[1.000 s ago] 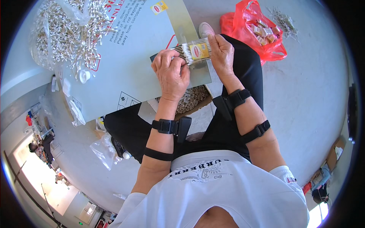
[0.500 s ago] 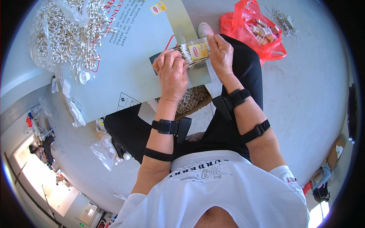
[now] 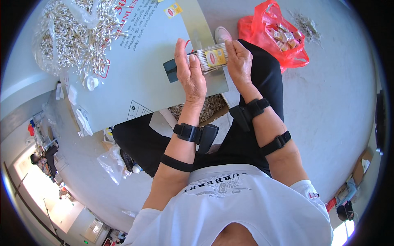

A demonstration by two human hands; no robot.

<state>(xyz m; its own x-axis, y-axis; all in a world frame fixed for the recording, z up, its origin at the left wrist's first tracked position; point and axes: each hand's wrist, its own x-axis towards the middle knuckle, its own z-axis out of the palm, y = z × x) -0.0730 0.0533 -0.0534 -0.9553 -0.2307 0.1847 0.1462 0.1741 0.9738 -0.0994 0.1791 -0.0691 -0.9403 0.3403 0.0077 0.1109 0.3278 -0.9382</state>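
Note:
A clear-fronted pack of cotton swabs (image 3: 215,58) with a yellow and red label lies level above the table's near right corner. My right hand (image 3: 239,62) is closed on its right end, thumb on top. My left hand (image 3: 190,73) stands upright at the pack's left end, fingers stretched out together and thumb raised apart, palm toward the swab tips. Whether the palm touches them is hard to see. Just left of that hand, a dark flat plate (image 3: 170,70) rests on the table, partly hidden by the fingers.
The table (image 3: 143,78) carries a large plastic bag of loose cotton swabs (image 3: 69,37), a white roll (image 3: 92,83) and a small yellow label card (image 3: 172,10). Below its edge sits a carton of swabs (image 3: 193,108). A red plastic bag (image 3: 256,30) holding small packs stands on the floor.
My left hand has let go of the pack's left end; its fingers have straightened and turned upright. The dark plate shows more. My right hand keeps its hold, almost unmoved.

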